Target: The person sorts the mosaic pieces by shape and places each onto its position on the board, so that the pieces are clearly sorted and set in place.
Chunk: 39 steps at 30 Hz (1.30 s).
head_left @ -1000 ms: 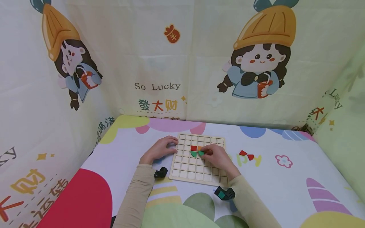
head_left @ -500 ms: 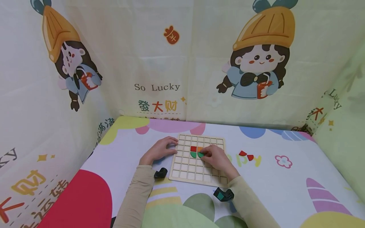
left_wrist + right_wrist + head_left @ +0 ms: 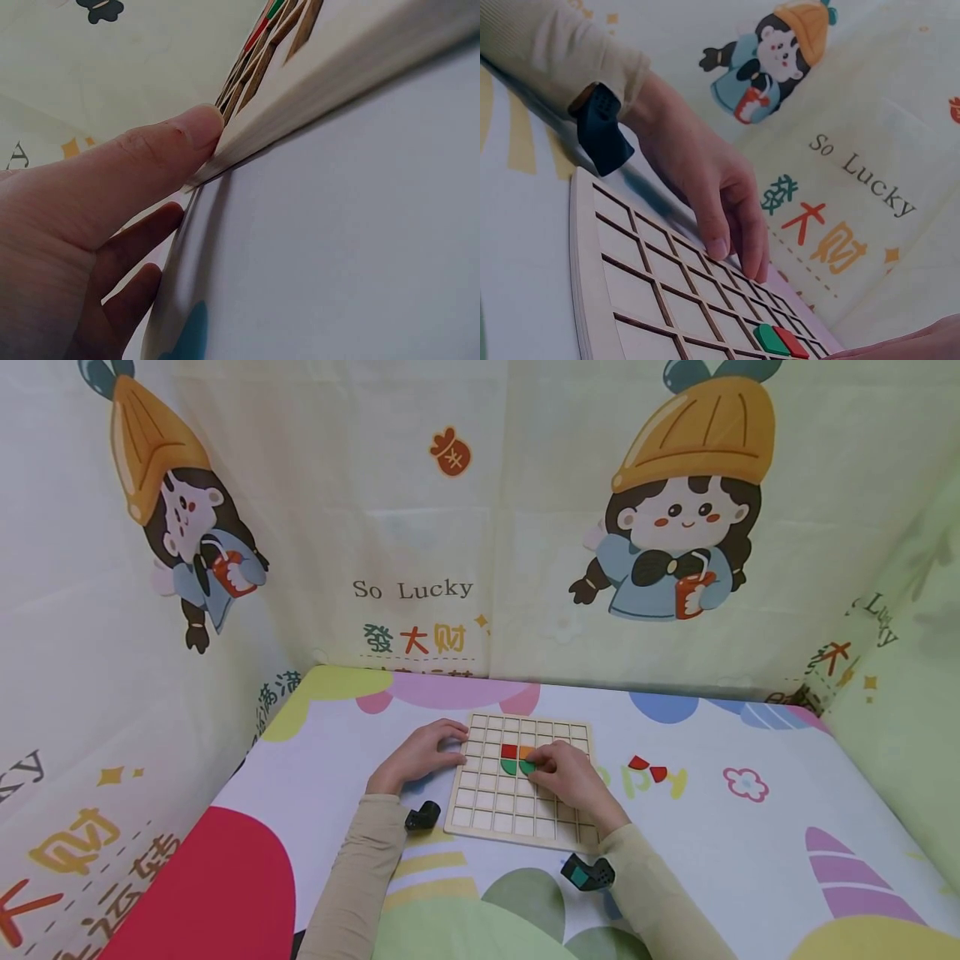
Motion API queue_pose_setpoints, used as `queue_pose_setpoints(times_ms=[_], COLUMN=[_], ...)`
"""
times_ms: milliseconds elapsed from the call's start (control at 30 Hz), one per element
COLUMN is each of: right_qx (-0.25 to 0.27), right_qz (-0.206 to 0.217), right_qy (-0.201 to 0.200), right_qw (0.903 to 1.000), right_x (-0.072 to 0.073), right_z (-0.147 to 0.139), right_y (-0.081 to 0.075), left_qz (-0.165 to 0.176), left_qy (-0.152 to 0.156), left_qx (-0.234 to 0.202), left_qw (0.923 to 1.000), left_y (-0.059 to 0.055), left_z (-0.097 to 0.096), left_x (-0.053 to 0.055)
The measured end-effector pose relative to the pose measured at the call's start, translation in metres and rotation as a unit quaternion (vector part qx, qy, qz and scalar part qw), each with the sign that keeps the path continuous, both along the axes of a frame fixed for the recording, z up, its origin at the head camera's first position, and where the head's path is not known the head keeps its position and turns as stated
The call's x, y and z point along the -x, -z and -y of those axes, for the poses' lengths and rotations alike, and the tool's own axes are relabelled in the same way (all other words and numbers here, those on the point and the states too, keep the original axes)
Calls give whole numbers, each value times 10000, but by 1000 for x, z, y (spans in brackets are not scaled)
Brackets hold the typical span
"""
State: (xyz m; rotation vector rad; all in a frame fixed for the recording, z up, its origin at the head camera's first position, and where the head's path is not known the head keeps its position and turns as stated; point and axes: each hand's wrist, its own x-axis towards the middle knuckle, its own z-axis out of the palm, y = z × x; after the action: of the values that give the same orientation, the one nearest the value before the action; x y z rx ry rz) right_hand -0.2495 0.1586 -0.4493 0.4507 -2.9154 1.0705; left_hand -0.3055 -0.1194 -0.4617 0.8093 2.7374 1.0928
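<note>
A wooden grid board (image 3: 480, 797) lies on the table. My left hand (image 3: 420, 756) rests at its left edge; in the left wrist view the straight thumb (image 3: 187, 135) touches the board's rim, and the other fingers hang loosely beside it. Near the middle of the grid sit a red square tile (image 3: 509, 752), an orange tile (image 3: 526, 752) and a green quarter-circle tile (image 3: 509, 767). My right hand (image 3: 570, 772) pinches a second green quarter-circle tile (image 3: 527, 767) in the cell below the orange one. Its fingers partly cover both. In the right wrist view, the right hand (image 3: 915, 343) shows only at the lower right.
Two red pieces (image 3: 658, 774) lie on the patterned tablecloth right of the board. Printed curtains (image 3: 420, 527) stand behind and at the sides of the table. Each wrist bears a small black camera (image 3: 588, 872).
The second green tile has shifted slightly down and left into line with the other green tile. My right hand has moved very little, and my left hand has stayed in place.
</note>
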Motion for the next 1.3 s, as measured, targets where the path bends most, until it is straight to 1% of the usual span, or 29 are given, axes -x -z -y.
queue_pose_setpoints(times_ms=[600, 767, 900, 1000, 1233, 1300], right_qx=[-43, -3, 197, 338, 520, 499], right_qz=[-126, -5, 138, 206, 615, 647], right_qy=[-46, -24, 23, 125, 609, 696], right_qw=[9999, 10000, 9997, 9991, 9949, 9942], right_x=[1, 0, 0, 1, 4, 4], right_z=[-1, -2, -5, -10, -26, -33], right_y=[0, -2, -5, -8, -13, -15], left_qz=[33, 83, 126, 122, 88, 107], left_qy=[-32, -47, -58, -76, -48, -61], left_qx=[-27, -27, -25, -27, -19, -17], left_qw=[10000, 10000, 9999, 9999, 9999, 9999], left_y=[-1, -1, -2, -1, 0, 0], left_z=[-1, -1, -1, -1, -1, -1], left_x=[1, 0, 0, 0, 1, 1])
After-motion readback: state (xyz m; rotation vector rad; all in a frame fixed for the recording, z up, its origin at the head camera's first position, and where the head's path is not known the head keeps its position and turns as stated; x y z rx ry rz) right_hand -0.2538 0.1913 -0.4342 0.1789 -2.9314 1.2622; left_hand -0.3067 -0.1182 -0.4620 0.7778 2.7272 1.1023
